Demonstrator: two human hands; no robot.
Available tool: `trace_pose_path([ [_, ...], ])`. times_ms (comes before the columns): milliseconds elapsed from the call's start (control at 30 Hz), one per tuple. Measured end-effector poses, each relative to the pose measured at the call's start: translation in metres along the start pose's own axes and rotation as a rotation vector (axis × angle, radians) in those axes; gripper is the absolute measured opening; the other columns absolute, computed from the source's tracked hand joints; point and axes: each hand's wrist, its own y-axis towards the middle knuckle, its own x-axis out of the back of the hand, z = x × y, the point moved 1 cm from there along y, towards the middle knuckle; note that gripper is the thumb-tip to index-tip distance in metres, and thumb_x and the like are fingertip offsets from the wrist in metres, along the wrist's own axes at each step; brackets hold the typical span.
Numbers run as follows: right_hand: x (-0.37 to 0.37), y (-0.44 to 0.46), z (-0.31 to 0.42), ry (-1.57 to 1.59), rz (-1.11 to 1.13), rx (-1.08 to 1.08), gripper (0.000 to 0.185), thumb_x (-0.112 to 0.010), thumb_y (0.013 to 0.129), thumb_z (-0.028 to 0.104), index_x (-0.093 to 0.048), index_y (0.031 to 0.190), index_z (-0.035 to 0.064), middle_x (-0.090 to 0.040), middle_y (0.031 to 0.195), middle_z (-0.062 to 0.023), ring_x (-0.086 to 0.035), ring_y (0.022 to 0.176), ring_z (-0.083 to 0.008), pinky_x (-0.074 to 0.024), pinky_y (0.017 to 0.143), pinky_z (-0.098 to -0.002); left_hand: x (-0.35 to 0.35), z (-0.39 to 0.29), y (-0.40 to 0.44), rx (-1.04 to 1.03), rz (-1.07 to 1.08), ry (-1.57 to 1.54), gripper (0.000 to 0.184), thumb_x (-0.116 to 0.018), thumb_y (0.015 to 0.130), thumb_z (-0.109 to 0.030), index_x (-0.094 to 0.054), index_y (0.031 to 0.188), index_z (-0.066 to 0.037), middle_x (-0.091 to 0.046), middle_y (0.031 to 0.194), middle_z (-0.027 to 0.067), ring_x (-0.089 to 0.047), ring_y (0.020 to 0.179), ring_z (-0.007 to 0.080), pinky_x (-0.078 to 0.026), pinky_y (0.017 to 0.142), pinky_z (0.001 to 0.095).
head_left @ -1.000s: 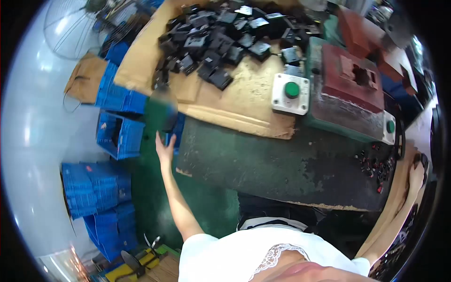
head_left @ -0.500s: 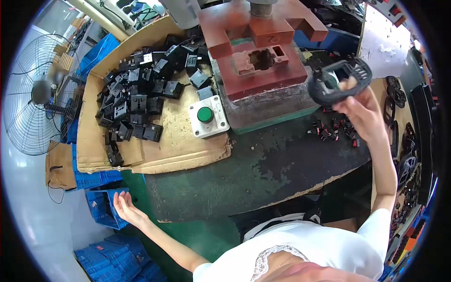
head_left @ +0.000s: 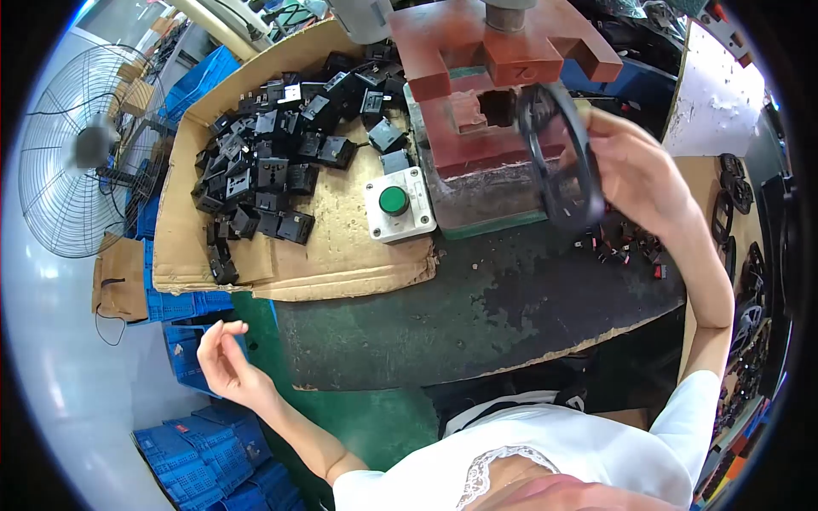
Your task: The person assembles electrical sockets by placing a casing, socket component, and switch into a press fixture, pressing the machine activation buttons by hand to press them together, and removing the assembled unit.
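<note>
Raised in front of the red press fixture, a black oval plastic frame (head_left: pixel 590 183) is gripped along its right side by my right hand (head_left: pixel 630 166). The frame is tilted nearly edge-on and slightly blurred, and it hides part of the fixture. My left hand (head_left: pixel 228 364) hangs in the air left of the bench, fingers loosely bent and apart, with nothing in it. The red lower block (head_left: pixel 464 157) has a cut-out in its top, and a red upper plate (head_left: pixel 460 38) is above it. A green push button (head_left: pixel 393 201) sits on a white box left of the press.
A cardboard tray (head_left: pixel 341 277) holds many black socket modules (head_left: pixel 273 173). Small black and red parts (head_left: pixel 626 247) lie on the dark bench mat (head_left: pixel 409 332). More black frames (head_left: pixel 722 217) lie at the right. A fan (head_left: pixel 89 149) and blue crates (head_left: pixel 204 456) stand at the left.
My right hand has brought the black frame leftward toward the press and turned it from nearly flat to nearly edge-on. My left hand has bent its fingers more. The camera view has shifted slightly.
</note>
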Motion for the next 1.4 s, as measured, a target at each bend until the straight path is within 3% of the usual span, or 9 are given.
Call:
trace_pose_path([
  [233, 0.085, 0.025, 0.018, -0.058, 0.252, 0.027, 0.034, -0.039, 0.096, 0.02, -0.049, 0.118, -0.0031, -0.061, 0.108, -0.0103, -0.06, 0.096, -0.0141, -0.05, 0.082, -0.0253, -0.038, -0.026, 0.012, -0.287, 0.239, 0.174, 0.015, -0.052, 0.086, 0.009, -0.059, 0.099, 0.005, -0.064, 0.085, 0.0119, -0.06, 0.076, 0.0178, -0.047, 0.073, 0.0267],
  [467, 0.097, 0.048, 0.022, -0.098, 0.011, 0.008, 0.038, -0.033, 0.098, 0.023, -0.049, 0.12, -0.0043, -0.061, 0.11, -0.0112, -0.062, 0.093, -0.0141, -0.0538, 0.078, -0.0225, -0.086, -0.032, 0.07, -0.434, 0.471, 0.216, 0.022, -0.063, 0.072, 0.01, -0.063, 0.092, -0.001, -0.063, 0.085, 0.0098, -0.06, 0.079, 0.025, -0.047, 0.073, 0.0308],
  [600, 0.109, 0.047, 0.025, -0.069, -0.026, 0.023, 0.035, -0.038, 0.097, 0.021, -0.05, 0.117, -0.0051, -0.061, 0.11, -0.0125, -0.065, 0.09, -0.0149, -0.0569, 0.073, -0.0222, -0.138, -0.011, 0.107, -0.276, 0.76, 0.144, 0.024, -0.064, 0.073, 0.002, -0.061, 0.097, 0.0, -0.062, 0.093, 0.0132, -0.059, 0.086, 0.0286, -0.047, 0.076, 0.0308],
  [700, 0.094, 0.042, 0.029, -0.009, -0.017, -0.028, 0.03, -0.043, 0.096, 0.021, -0.053, 0.114, -0.0011, -0.062, 0.106, -0.009, -0.064, 0.083, -0.0113, -0.0556, 0.069, -0.0214, -0.169, 0.01, 0.116, -0.548, 0.81, 0.472, 0.051, -0.069, 0.065, -0.003, -0.053, 0.114, -0.004, -0.055, 0.113, 0.0097, -0.05, 0.104, 0.0282, -0.041, 0.088, 0.0371],
  [767, 0.076, 0.041, 0.028, -0.089, -0.348, 0.056, 0.025, -0.048, 0.094, 0.02, -0.056, 0.111, 0.0043, -0.062, 0.096, -0.0031, -0.059, 0.073, -0.006, -0.0509, 0.063, -0.0194, -0.185, 0.03, 0.117, -0.6, 0.92, 0.599, 0.052, -0.071, 0.062, -0.005, -0.055, 0.112, -0.006, -0.055, 0.112, 0.0061, -0.049, 0.105, 0.0255, -0.041, 0.084, 0.0367],
  [1067, 0.047, 0.087, 0.019, -0.574, -0.086, 0.037, 0.021, -0.061, 0.087, 0.017, -0.058, 0.106, 0.009, -0.061, 0.093, -0.0002, -0.053, 0.078, -0.007, -0.043, 0.065, -0.023, -0.195, 0.033, 0.122, -0.701, 0.888, 0.495, 0.043, -0.071, 0.067, -0.007, -0.057, 0.108, -0.005, -0.058, 0.1, 0.007, -0.054, 0.096, 0.0218, -0.043, 0.08, 0.0342],
  [1133, 0.041, 0.093, 0.013, -0.777, -0.168, 0.002, 0.024, -0.064, 0.086, 0.018, -0.058, 0.108, 0.0092, -0.061, 0.096, -0.0014, -0.055, 0.082, -0.0092, -0.0451, 0.069, -0.0246, -0.185, 0.024, 0.124, -0.075, 0.957, 0.149, 0.041, -0.07, 0.075, -0.01, -0.055, 0.112, -0.002, -0.059, 0.088, 0.0053, -0.057, 0.079, 0.0147, -0.046, 0.066, 0.0284],
  [1267, 0.033, 0.104, 0.012, -1.028, -0.088, 0.336, 0.043, -0.07, 0.081, 0.032, -0.057, 0.117, 0.0109, -0.062, 0.106, -0.0039, -0.057, 0.101, -0.0145, -0.0461, 0.088, -0.0293, -0.163, 0.01, 0.12, 0.518, 0.779, -0.632, 0.03, -0.057, 0.091, -0.015, -0.052, 0.119, -0.006, -0.06, 0.09, 0.0063, -0.061, 0.072, 0.0134, -0.049, 0.061, 0.0221],
  [1400, 0.012, 0.105, 0.005, -1.187, -0.113, 0.006, 0.049, -0.063, 0.081, 0.049, -0.059, 0.116, 0.0153, -0.063, 0.11, -0.0033, -0.058, 0.102, -0.017, -0.045, 0.09, -0.0283, -0.16, 0.032, 0.122, 0.723, 0.777, -1.075, 0.031, -0.049, 0.095, -0.021, -0.05, 0.118, -0.001, -0.063, 0.099, 0.0139, -0.065, 0.08, 0.0238, -0.053, 0.068, 0.0275],
])
